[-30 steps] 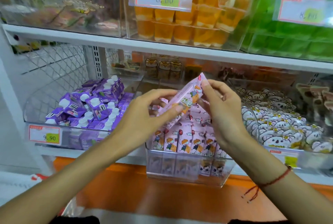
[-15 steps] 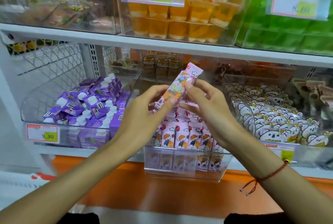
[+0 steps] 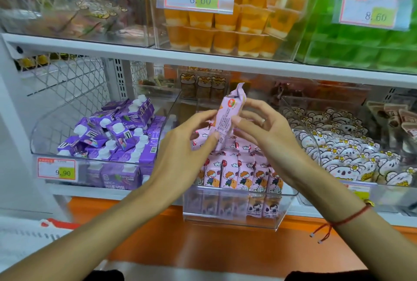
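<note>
A pink snack packet [image 3: 228, 116] stands nearly upright above a clear plastic bin [image 3: 232, 215], its printed back towards me. My left hand [image 3: 187, 145] pinches its lower left edge between thumb and fingers. My right hand [image 3: 264, 131] holds its right side with thumb and fingertips. Below them, several more pink packets [image 3: 239, 172] with a cartoon child stand in a row inside the bin.
Left bin [image 3: 90, 163] holds several purple drink cartons. Right bin [image 3: 352, 192] holds white bear-print packets. The upper shelf [image 3: 203, 57] carries bins of orange jelly cups [image 3: 225, 30] and green packs [image 3: 361, 48]. An orange ledge [image 3: 203, 247] runs below.
The pink packet has been turned from slanted with its front showing to nearly upright with its printed back towards me. Both hands stayed on it.
</note>
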